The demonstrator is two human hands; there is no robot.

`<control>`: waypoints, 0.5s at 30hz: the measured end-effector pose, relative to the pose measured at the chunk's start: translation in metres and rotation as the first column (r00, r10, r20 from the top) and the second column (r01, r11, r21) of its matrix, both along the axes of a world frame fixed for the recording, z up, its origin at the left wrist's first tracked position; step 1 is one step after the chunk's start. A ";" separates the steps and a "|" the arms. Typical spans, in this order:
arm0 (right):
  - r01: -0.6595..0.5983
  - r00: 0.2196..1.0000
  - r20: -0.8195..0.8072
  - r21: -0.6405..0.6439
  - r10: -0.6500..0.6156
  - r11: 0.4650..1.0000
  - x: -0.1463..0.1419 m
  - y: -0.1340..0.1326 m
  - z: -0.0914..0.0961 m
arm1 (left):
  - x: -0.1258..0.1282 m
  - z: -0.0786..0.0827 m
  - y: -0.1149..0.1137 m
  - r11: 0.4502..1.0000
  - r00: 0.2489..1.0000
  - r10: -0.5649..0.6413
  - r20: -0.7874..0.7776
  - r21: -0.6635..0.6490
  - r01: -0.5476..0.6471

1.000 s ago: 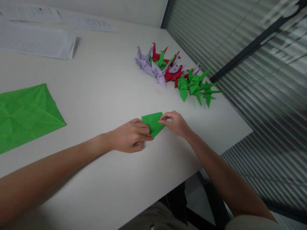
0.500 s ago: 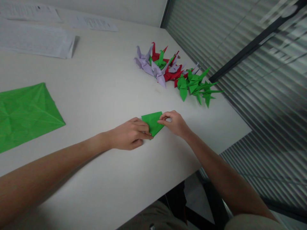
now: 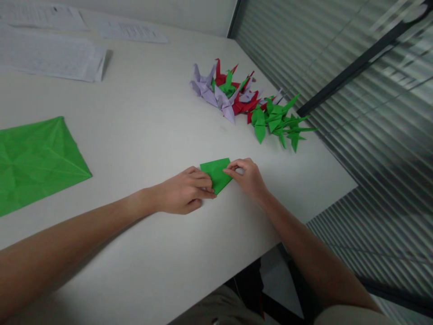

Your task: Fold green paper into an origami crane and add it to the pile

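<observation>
A small folded green paper [image 3: 216,172] lies flat on the white table [image 3: 145,131] in front of me. My left hand [image 3: 184,191] presses its near left edge, fingers closed together on the paper. My right hand [image 3: 248,175] pinches the paper's right corner with thumb and fingertips. Both forearms reach in from the bottom of the view.
A large creased green sheet [image 3: 34,160] lies at the left. A pile of folded paper cranes, lilac [image 3: 211,90], red [image 3: 241,104] and green [image 3: 277,121], sits near the table's far right edge. White printed papers [image 3: 50,56] lie at the back left. Window blinds [image 3: 355,90] run along the right.
</observation>
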State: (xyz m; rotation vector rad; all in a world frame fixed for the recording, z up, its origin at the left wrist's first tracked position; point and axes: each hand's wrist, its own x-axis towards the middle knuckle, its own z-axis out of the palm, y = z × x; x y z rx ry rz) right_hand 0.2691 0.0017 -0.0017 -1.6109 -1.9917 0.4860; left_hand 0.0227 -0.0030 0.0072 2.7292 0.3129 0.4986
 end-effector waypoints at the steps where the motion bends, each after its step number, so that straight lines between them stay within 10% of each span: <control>1: 0.003 1.000 0.003 0.000 -0.003 1.000 0.000 0.000 0.000 | 0.000 0.000 0.000 1.000 1.000 0.000 -0.003 -0.001 0.000; 15: 0.039 0.999 -0.020 0.016 -0.039 0.999 -0.003 -0.001 0.000 | -0.002 -0.002 -0.001 1.000 0.999 -0.017 0.030 -0.001 0.017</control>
